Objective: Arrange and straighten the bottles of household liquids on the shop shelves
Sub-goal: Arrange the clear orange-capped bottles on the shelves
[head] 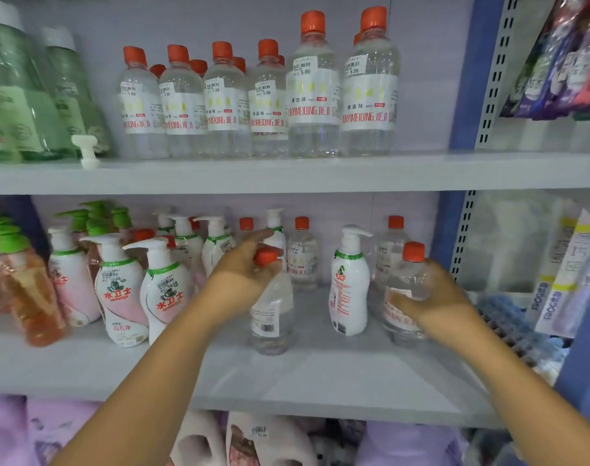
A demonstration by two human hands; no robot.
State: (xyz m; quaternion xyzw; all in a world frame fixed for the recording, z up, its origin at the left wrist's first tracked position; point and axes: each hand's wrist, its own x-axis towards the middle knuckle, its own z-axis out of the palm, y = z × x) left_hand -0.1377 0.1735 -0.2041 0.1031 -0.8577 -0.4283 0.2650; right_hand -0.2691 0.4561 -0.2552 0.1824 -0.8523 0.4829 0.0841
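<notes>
While the left hand [245,264] curls its fingers [253,238] round the neck of a clear red-capped bottle [271,311] standing upright mid-shelf, the right hand [431,297] wraps its fingers [399,302] round a second clear bottle [404,290] near the middle shelf's [287,375] right end. A white pump bottle [349,290] stands between them, touching neither.
</notes>
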